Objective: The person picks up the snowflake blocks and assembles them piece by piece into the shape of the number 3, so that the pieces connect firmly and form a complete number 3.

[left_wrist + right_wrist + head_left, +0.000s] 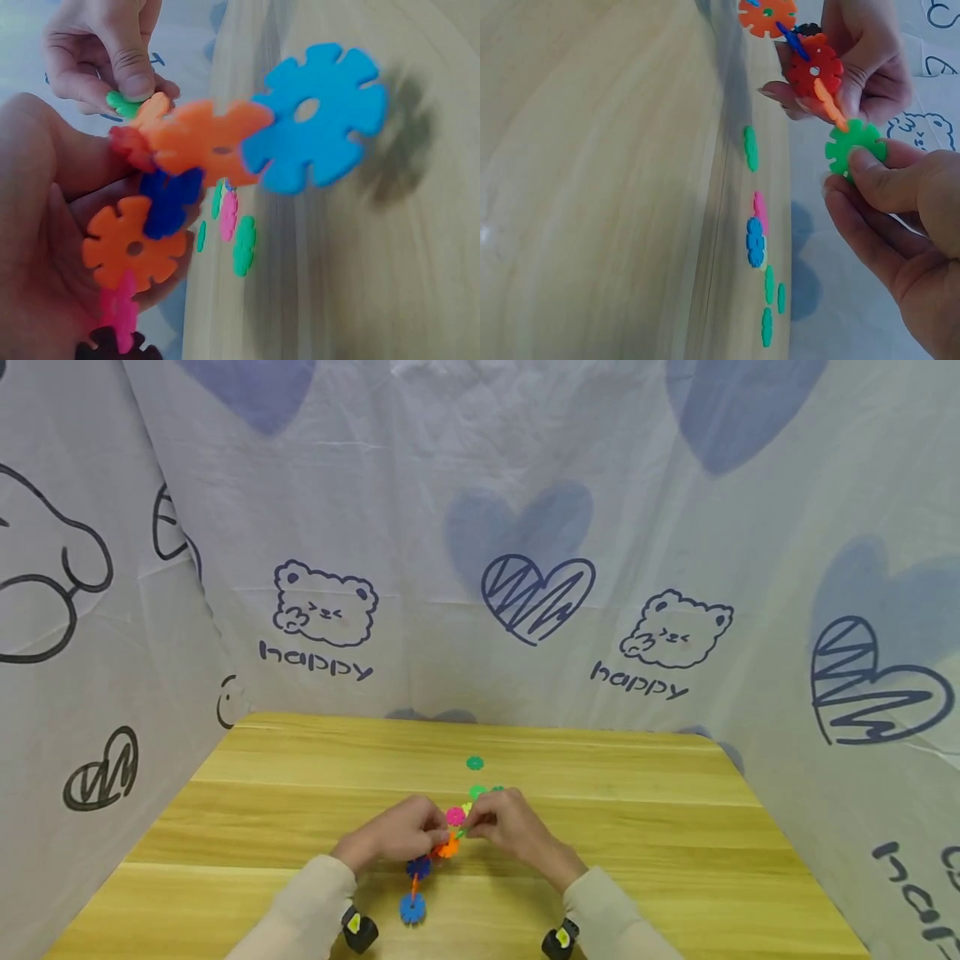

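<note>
My left hand (pixel 405 833) grips a chain of interlocking snowflake discs with notched rims. In the left wrist view the chain has a light blue disc (pixel 341 139) at one end, then orange, a dark blue disc (pixel 171 211), a pink disc (pixel 120 307) and a black disc (pixel 116 346) low in the palm. A red disc (pixel 810 73) with an orange disc (pixel 826 103) slotted into it sits by the left fingertips. Thumb and fingers of my right hand (pixel 517 828) pinch a green disc (pixel 841 150), its rim right at the orange disc's edge.
On the wooden table (pixel 637 827), loose discs lie beyond my hands: a pink disc (pixel 455 816), a green disc (pixel 475 763) at the back, and several more green, blue and yellow ones. Printed cloth (pixel 420 685) hangs along the back and both sides.
</note>
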{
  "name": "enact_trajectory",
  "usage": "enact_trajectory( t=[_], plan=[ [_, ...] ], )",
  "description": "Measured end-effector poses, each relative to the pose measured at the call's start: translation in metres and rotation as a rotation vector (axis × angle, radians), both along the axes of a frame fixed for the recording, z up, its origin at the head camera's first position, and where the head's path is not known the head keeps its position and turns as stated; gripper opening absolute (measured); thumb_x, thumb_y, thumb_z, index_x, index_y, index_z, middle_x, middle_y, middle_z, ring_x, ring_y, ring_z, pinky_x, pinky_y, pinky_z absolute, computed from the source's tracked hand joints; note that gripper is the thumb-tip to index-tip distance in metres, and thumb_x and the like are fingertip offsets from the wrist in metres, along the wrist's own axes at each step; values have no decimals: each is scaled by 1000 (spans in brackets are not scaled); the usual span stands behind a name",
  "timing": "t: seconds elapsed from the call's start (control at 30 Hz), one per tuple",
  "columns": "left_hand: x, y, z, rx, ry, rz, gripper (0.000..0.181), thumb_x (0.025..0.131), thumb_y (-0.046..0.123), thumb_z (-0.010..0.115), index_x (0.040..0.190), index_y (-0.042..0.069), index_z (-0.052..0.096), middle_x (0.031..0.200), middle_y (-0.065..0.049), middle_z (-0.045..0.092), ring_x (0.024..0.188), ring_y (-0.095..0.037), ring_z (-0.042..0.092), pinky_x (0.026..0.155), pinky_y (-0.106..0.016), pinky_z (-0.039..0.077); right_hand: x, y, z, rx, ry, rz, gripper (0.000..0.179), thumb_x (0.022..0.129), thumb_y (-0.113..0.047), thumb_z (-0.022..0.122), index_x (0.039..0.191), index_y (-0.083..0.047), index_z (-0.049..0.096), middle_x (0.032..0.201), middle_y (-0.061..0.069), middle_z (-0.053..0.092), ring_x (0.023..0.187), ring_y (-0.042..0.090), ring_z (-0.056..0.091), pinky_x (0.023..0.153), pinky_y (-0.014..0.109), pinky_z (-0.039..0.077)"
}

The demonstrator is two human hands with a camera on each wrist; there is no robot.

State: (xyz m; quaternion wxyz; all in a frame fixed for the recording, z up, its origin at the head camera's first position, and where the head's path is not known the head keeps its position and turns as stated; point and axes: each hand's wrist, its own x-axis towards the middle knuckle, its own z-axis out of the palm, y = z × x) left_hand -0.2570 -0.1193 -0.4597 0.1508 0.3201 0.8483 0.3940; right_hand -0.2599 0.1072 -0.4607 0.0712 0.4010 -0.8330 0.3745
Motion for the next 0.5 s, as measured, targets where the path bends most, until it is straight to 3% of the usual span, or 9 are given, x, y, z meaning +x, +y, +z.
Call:
enact_trajectory(
  t=[0.1, 0.2, 0.37, 0.5],
  plan=[
    [1, 2, -1, 30, 3, 25, 37, 104, 6, 54, 72, 4, 72, 67, -6, 72, 45, -5, 43, 45, -18, 35, 2, 0, 1, -19, 50, 3, 9, 83, 4, 81, 78, -3, 78, 76, 9, 77, 69, 11, 72, 68, 10, 55],
    [1, 4, -1, 51, 19, 52, 37, 103, 5, 54, 72, 5, 74, 63, -6, 71, 44, -4, 43, 45, -18, 36, 4, -1, 2, -46, 161, 21, 14, 81, 9, 81, 73, -3, 76, 71, 8, 75, 64, 12, 70, 65, 9, 54],
    [2, 6, 0, 55, 35, 74, 36, 101, 3, 56, 70, 6, 75, 62, -7, 71, 43, -4, 38, 44, -18, 29, 4, -3, 0, -49, 352, 38, 25, 75, 17, 79, 65, -4, 69, 63, 4, 69, 57, 3, 54, 58, 7, 46],
    [2, 8, 0, 49, 56, 77, 37, 100, 2, 56, 69, 7, 75, 61, -7, 71, 42, -3, 33, 44, -18, 25, 6, -4, -2, -50, 373, 30, 28, 73, 19, 78, 62, -4, 65, 60, 3, 65, 57, 0, 45, 56, 6, 39]
  ],
)
